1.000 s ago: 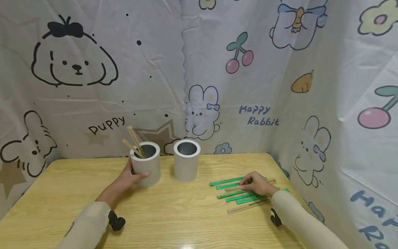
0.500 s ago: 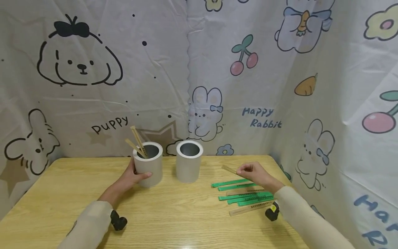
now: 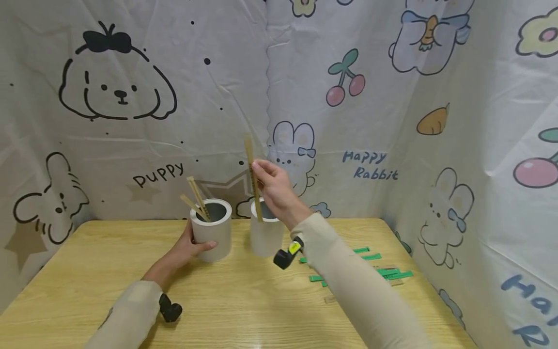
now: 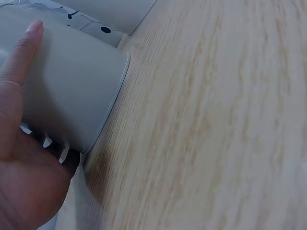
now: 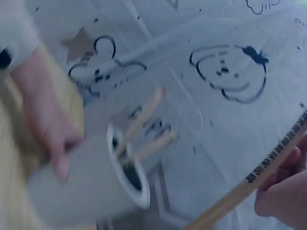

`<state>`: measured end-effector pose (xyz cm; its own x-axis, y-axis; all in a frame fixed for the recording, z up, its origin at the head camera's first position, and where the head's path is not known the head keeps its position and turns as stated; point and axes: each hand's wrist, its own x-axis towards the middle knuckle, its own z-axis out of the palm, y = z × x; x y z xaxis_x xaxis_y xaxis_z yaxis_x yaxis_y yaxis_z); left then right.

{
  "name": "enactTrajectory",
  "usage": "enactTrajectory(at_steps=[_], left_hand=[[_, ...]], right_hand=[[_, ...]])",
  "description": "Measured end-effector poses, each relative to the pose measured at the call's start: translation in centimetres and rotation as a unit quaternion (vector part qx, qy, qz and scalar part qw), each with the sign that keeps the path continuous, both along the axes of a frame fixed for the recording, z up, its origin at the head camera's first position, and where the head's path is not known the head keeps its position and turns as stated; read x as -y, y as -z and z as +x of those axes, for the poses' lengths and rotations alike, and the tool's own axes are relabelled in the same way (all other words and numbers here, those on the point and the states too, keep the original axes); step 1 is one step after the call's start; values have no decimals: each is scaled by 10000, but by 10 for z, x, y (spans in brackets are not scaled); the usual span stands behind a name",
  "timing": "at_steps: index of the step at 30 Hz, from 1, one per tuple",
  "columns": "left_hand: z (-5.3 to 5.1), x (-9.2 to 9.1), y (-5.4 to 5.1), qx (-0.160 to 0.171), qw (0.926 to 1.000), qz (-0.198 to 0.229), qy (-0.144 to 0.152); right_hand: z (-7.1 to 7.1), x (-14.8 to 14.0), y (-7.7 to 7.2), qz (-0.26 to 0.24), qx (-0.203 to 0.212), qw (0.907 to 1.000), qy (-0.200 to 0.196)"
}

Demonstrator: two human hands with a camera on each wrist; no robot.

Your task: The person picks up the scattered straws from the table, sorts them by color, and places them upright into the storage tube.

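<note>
My left hand (image 3: 180, 249) grips the left off-white cup (image 3: 213, 242) low on its side, thumb across the front. Two slim tan paper-wrapped sticks (image 3: 197, 196) lean out of that cup. In the left wrist view, the thumb lies along the cup wall (image 4: 72, 81) and the other fingers are behind it. My right hand (image 3: 279, 189) pinches another tan stick (image 3: 249, 152) with black print, held nearly upright in front of the right off-white cup (image 3: 266, 240). The right wrist view shows this stick (image 5: 235, 196) slanting past my fingers. Whether its lower end touches anything, I cannot tell.
Several green-wrapped sticks (image 3: 372, 257) and some tan ones (image 3: 331, 299) lie on the right of the wooden table (image 3: 244, 305), partly behind my right sleeve. A printed cloth (image 3: 209, 111) hangs behind the table and along its right side.
My right hand has picked a tan stick from the pile, lifted it and carried it left towards the cups, turning it nearly upright. The left hand keeps its hold on the cup.
</note>
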<state>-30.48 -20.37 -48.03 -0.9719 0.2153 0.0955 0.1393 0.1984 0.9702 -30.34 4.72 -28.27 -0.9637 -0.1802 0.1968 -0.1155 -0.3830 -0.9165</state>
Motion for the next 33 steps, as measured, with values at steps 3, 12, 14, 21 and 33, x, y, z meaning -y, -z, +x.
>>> enactTrajectory(at_steps=[3,12,14,21,33], left_hand=[[-1,-3,-1,-26,10000,-4,-3],[-6,-11,-3,40,9999,-79,62],[-6,-12,-2,-23,9999,9,101],[-7,-11,-1,-83,9998,112,115],[-3,-3,3,233,9995,-160,-108]], right_hand=[[-6,34,-11,-616,-74,9980,96],[-17,80,7,-882,90,9956,294],[-19,80,18,-510,185,9980,323],[-19,49,39,1150,250,9930,36],[1,-80,65,3116,-272,9493,-329]])
